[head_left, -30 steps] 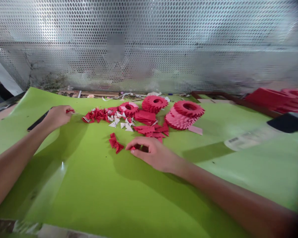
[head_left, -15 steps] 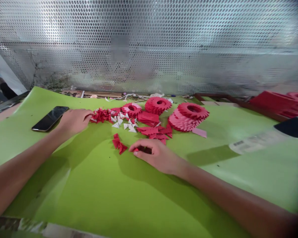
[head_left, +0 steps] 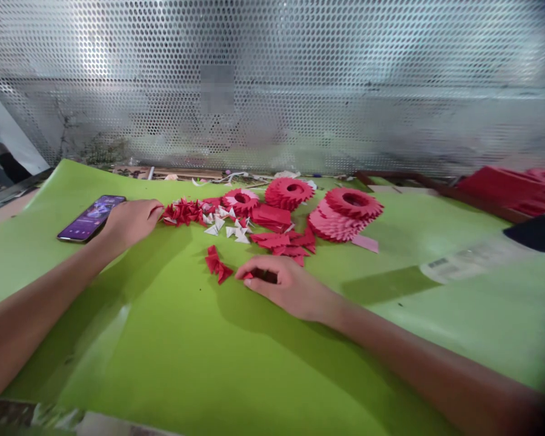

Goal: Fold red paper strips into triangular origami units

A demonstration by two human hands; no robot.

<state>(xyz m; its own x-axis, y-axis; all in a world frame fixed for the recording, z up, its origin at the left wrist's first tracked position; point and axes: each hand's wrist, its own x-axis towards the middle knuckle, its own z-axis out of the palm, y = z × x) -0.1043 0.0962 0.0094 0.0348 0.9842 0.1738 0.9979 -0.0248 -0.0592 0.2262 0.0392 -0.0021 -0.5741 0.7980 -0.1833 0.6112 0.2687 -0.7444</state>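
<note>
My left hand (head_left: 134,223) lies beside the phone (head_left: 91,219), its closed fingertips at the left end of a pile of red folded paper pieces (head_left: 184,212); a bit of red shows at its fingers, too small to make out. My right hand (head_left: 286,284) rests on the green sheet (head_left: 172,351), thumb and forefinger pinching a small red paper piece (head_left: 248,275). Just left of it lies a small group of red folded pieces (head_left: 217,264). White folded pieces (head_left: 238,230) and loose red pieces (head_left: 284,242) lie behind.
Pink and red paper rings (head_left: 345,215) are stacked at centre right, with another red ring (head_left: 289,192) behind. A clear bottle with a dark cap (head_left: 538,233) lies at right, near red paper (head_left: 504,188). A perforated metal panel (head_left: 272,91) stands behind.
The phone screen has lit up. My left hand has moved slightly left, away from the red pile. My right hand has hardly moved.
</note>
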